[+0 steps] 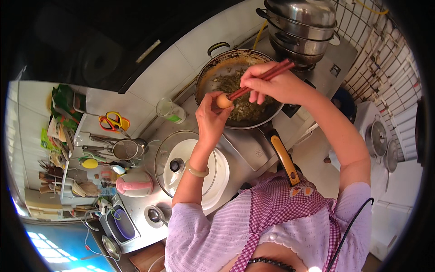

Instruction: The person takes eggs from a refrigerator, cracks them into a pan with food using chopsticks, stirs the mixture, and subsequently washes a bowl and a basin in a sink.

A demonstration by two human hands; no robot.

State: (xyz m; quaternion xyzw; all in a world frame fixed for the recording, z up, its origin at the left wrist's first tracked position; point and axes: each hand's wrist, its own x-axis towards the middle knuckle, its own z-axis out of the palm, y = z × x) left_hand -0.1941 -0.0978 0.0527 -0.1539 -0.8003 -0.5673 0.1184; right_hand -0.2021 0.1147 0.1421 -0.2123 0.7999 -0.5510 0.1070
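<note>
Over the frying pan [204, 80], my left hand [211, 115] holds a brown egg [223, 101] by its shell. My right hand [268, 83] grips a pair of dark red chopsticks [277, 70], their lower tips at the egg's right side. Whether the tips are inside the shell cannot be made out clearly. Dark green chopped food [249, 110] with liquid lies in the pan below both hands. The pan's yellow and black handle [284, 158] points toward my apron.
Behind the pan stands a stacked steel steamer [300, 32]. A glass lid [161, 163] rests over a white dish [222, 170] on the left, near a drinking glass [170, 109], a pink kettle [135, 183] and a small bowl with a ladle [154, 216]. Scissors [115, 121] hang on the wall.
</note>
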